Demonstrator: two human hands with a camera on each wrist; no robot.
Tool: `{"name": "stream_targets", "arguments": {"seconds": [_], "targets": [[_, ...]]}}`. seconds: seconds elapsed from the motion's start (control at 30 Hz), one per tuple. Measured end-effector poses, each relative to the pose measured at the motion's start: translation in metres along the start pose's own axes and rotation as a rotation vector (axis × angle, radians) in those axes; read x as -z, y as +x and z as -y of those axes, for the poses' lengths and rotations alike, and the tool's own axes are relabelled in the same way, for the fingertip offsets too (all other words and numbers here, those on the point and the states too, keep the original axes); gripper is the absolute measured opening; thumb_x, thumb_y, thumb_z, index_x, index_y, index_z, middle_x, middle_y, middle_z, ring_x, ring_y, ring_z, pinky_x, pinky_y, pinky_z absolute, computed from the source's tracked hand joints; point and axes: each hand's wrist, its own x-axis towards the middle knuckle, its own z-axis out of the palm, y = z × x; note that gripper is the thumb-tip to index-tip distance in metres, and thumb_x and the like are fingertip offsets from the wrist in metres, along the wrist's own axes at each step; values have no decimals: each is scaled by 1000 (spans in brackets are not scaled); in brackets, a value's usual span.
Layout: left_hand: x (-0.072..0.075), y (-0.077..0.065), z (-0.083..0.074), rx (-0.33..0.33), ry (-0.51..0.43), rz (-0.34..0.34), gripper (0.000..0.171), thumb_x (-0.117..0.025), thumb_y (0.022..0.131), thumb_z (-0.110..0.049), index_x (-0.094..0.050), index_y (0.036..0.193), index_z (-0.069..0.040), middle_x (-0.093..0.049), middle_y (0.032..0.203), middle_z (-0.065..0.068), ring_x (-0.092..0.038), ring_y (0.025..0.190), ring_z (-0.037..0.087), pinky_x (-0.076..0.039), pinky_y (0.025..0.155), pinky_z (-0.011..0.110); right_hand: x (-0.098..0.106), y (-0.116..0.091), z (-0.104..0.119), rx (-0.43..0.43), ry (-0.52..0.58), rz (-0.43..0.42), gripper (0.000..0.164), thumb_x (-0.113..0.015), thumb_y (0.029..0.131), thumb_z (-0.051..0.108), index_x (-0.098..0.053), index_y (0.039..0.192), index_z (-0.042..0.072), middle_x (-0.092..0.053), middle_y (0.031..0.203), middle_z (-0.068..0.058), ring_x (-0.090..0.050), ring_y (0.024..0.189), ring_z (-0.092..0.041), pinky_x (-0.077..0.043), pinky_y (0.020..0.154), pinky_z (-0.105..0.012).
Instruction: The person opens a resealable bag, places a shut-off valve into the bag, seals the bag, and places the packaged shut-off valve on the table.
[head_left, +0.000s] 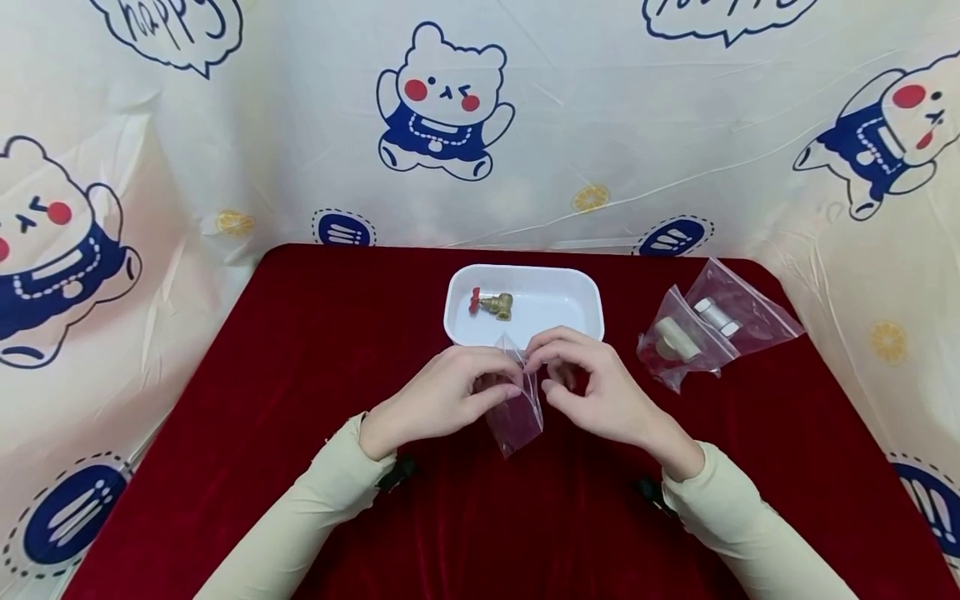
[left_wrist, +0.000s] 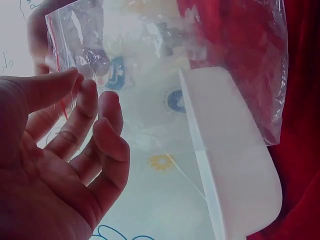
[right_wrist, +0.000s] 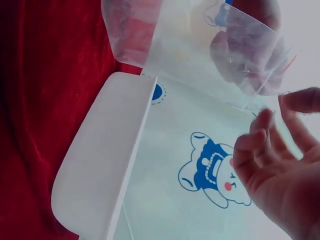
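A clear zip-lock bag (head_left: 514, 423) with a red line along its seal hangs between the two hands, in front of the tray. My left hand (head_left: 457, 387) pinches the bag near its mouth between thumb and fingertips. On the other side, my right hand (head_left: 600, 387) has its thumb and curled fingers at the bag's upper edge. Both wrist views show the transparent bag (left_wrist: 240, 95) stretching away from the fingers; I make out no item inside it. Just beyond the hands, a brass valve (head_left: 496, 306) with a red handle lies in the white tray (head_left: 596, 312).
At the right of the dark red cloth (head_left: 337, 333) lie two more clear bags, partly overlapping. One contains a metallic fitting with white ends (head_left: 717, 317), the other a beige cylindrical piece (head_left: 678, 338). A printed curtain (head_left: 315, 108) stands behind and at both sides.
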Motion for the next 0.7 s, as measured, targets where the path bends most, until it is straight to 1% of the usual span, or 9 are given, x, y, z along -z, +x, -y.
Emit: {"name": "stream_targets", "arguments": {"seconds": [0.07,0.13,0.23,0.33,0.47,0.6,0.7], "targets": [[1,0,0,5,-26,0,6,-71,103,-17,-76,106,-19,-71,105,-14,-61,93,2,-52,80,28,0,-2,-1,37,9,45,35,-65,86,-13,-74,104,16,-69,115,1,-55,75,-13,-46,58,-32],[1,0,0,10,-53,-3,7,-71,103,-16,-76,106,-19,-71,106,-14,-61,93,3,-53,79,29,-1,-4,-1,44,10,79,35,-67,86,-12,-74,103,17,-70,112,4,-57,79,-12,-48,61,-31],[1,-1,1,9,-77,-7,7,-71,103,-16,-76,106,-20,-71,104,-13,-61,92,4,-53,77,31,-1,-5,-2,45,1,107,31,-72,87,-10,-74,103,17,-71,107,7,-60,84,-12,-50,67,-30],[1,-1,2,7,-80,-19,7,-71,103,-15,-75,104,-20,-69,101,-13,-59,87,5,-53,73,35,0,-5,-3,57,-19,131,27,-76,90,-7,-74,103,17,-71,104,7,-63,89,-12,-52,74,-29],[0,-3,5,19,-82,-31,6,-72,103,-14,-74,104,-20,-66,99,-15,-57,83,6,-53,69,38,3,-6,-4,63,-35,144,23,-76,94,-4,-75,104,17,-71,103,8,-65,94,-11,-54,80,-29],[1,-4,8,27,-69,-29,5,-70,103,-15,-73,105,-19,-63,97,-15,-55,81,5,-52,68,35,6,-7,-5,68,-52,145,23,-74,95,-5,-78,107,14,-71,106,9,-66,95,-11,-54,81,-28],[2,-6,9,26,-59,-24,5,-70,104,-14,-73,106,-18,-62,96,-13,-55,79,6,-51,67,34,8,-9,-7,77,-75,147,25,-73,95,-7,-79,108,14,-70,107,9,-66,94,-10,-54,80,-27]]}}
